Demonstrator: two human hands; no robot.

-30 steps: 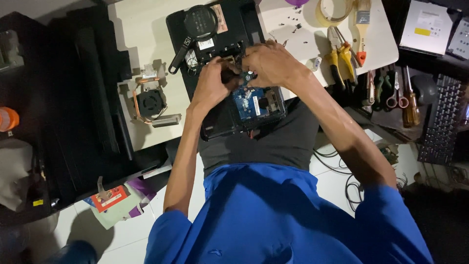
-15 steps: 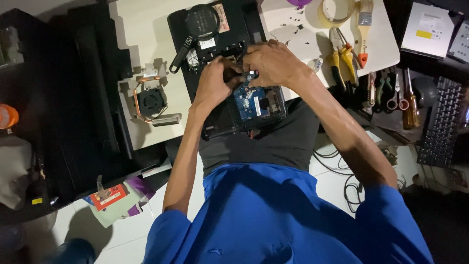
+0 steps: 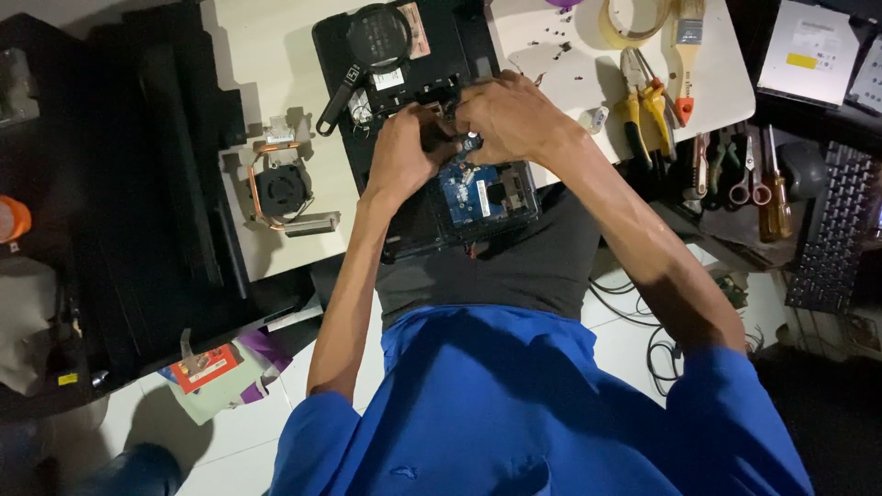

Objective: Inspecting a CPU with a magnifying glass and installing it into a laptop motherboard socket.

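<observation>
At your 11 o'clock the fan (image 3: 280, 188) carries bare copper pipe; the laptop (image 3: 413, 55) shell is matt black plastic.

fan assembly (image 3: 283, 191) left of laptop base (image 3: 404, 55), pliers (image 3: 643, 96) right

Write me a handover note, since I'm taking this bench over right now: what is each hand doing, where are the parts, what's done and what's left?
Left hand and right hand: both pressed together on the middle of the opened laptop base, fingers pinching a small part I cannot make out.
Blue circuit board sits exposed in the base, just below the hands.
Done: the cooling fan with copper pipe lies out on the table, left of the base; loose screws lie above the right hand.
Left: the board is in place.
Pliers lie to the right.
</observation>
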